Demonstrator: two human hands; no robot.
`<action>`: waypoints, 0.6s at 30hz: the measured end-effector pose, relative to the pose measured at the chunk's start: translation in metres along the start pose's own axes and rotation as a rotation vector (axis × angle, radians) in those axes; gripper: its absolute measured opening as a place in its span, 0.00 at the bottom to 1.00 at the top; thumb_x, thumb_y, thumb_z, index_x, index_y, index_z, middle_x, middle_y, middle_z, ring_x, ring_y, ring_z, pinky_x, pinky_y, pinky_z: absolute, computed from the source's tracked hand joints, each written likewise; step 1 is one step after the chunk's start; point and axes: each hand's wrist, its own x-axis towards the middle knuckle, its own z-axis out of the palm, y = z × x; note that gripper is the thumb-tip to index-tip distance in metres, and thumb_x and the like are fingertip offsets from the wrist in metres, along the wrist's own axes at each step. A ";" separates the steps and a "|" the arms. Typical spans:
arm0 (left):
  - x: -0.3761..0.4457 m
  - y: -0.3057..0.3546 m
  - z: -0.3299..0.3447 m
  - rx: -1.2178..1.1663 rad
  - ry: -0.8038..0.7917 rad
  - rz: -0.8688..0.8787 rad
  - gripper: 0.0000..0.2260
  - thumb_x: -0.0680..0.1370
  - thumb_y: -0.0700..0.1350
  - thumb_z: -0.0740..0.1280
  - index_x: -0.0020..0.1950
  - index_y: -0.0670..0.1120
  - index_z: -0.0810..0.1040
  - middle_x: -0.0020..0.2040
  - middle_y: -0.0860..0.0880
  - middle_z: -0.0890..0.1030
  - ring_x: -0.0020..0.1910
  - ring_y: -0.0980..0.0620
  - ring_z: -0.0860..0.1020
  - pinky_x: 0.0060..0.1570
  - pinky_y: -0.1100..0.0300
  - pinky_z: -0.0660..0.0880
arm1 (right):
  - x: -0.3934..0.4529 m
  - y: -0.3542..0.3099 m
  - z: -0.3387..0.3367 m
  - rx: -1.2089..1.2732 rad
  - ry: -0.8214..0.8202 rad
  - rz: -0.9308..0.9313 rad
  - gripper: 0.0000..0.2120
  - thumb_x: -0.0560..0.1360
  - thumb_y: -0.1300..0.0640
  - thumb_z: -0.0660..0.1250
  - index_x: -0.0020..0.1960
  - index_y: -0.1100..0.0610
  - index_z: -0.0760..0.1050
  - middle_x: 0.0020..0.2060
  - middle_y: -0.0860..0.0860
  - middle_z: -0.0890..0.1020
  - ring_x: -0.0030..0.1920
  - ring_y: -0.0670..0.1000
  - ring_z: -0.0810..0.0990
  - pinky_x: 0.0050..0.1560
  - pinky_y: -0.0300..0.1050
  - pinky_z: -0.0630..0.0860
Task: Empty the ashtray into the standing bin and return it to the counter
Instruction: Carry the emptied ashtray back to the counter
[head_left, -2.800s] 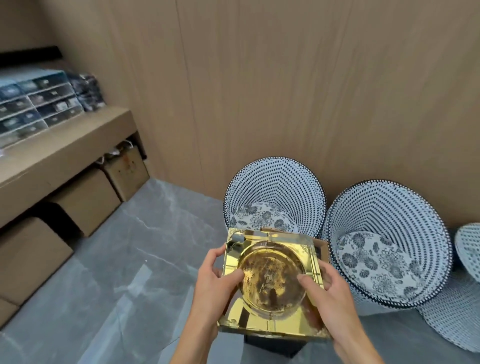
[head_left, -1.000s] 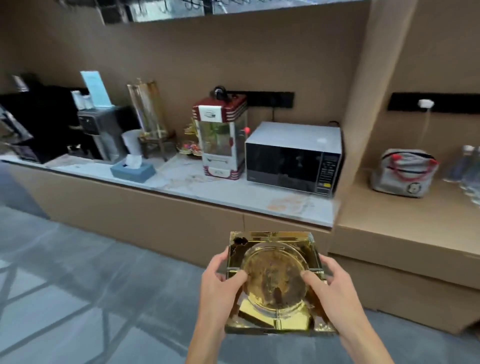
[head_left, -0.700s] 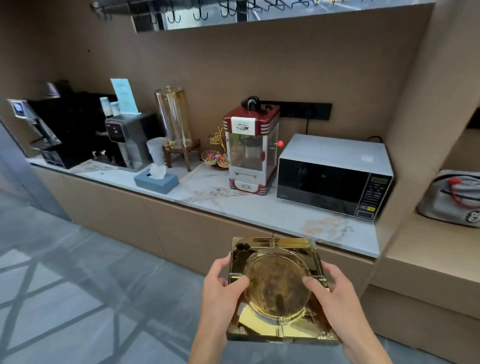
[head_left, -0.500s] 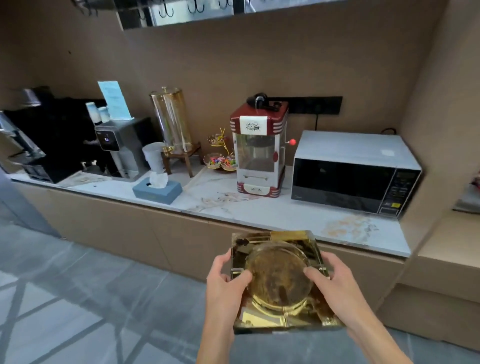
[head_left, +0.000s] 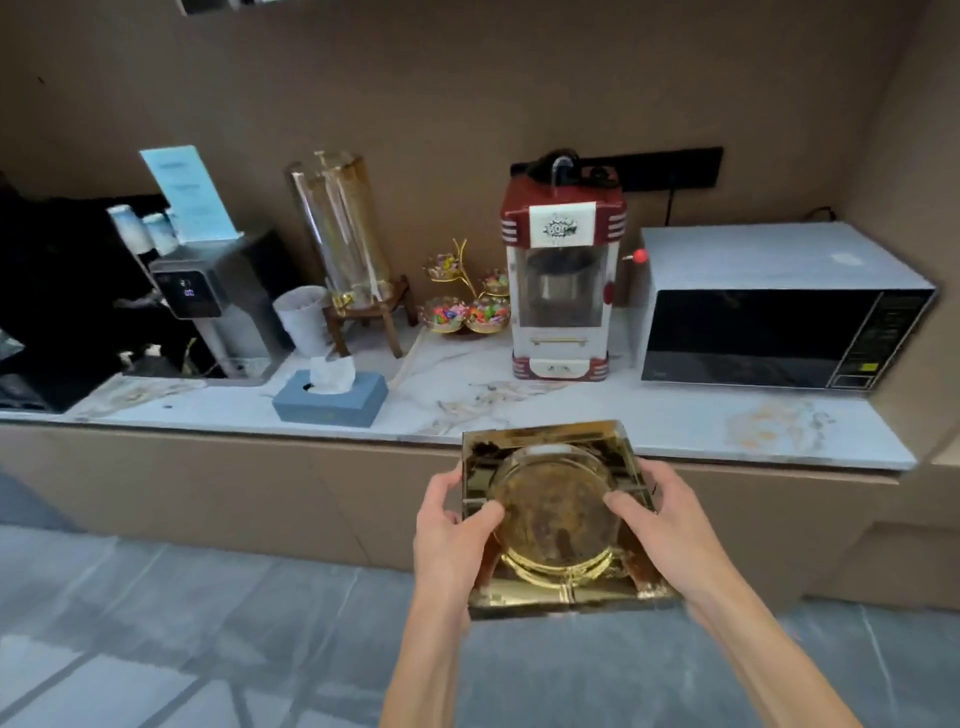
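Both hands, left hand (head_left: 452, 525) and right hand (head_left: 660, 519), clasp the square ashtray (head_left: 561, 519) level; the table (head_left: 675, 421) lies straight ahead, just beyond its far edge.

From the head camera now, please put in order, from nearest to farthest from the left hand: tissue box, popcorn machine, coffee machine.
From the left hand:
1. Tissue box, counter front, up-left.
2. Popcorn machine, further back, slightly right.
3. Coffee machine, far left, at the back.
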 end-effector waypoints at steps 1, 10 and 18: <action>0.009 0.000 -0.013 -0.006 -0.015 -0.003 0.20 0.72 0.42 0.73 0.57 0.64 0.78 0.53 0.30 0.83 0.39 0.45 0.80 0.54 0.39 0.82 | 0.001 -0.002 0.015 0.017 0.003 0.005 0.21 0.76 0.54 0.71 0.69 0.48 0.73 0.56 0.37 0.79 0.62 0.47 0.77 0.53 0.39 0.73; 0.134 0.004 -0.139 0.007 -0.150 0.045 0.21 0.76 0.41 0.72 0.65 0.60 0.76 0.53 0.49 0.87 0.52 0.45 0.86 0.53 0.45 0.85 | 0.027 -0.040 0.183 0.119 0.065 0.055 0.18 0.77 0.58 0.71 0.57 0.35 0.77 0.44 0.27 0.83 0.45 0.29 0.82 0.34 0.25 0.75; 0.202 0.028 -0.214 0.085 -0.183 0.011 0.23 0.76 0.43 0.73 0.69 0.58 0.75 0.50 0.40 0.87 0.47 0.42 0.88 0.50 0.43 0.86 | 0.035 -0.078 0.270 0.117 0.086 0.107 0.18 0.78 0.56 0.69 0.59 0.34 0.81 0.49 0.36 0.88 0.46 0.36 0.86 0.43 0.33 0.79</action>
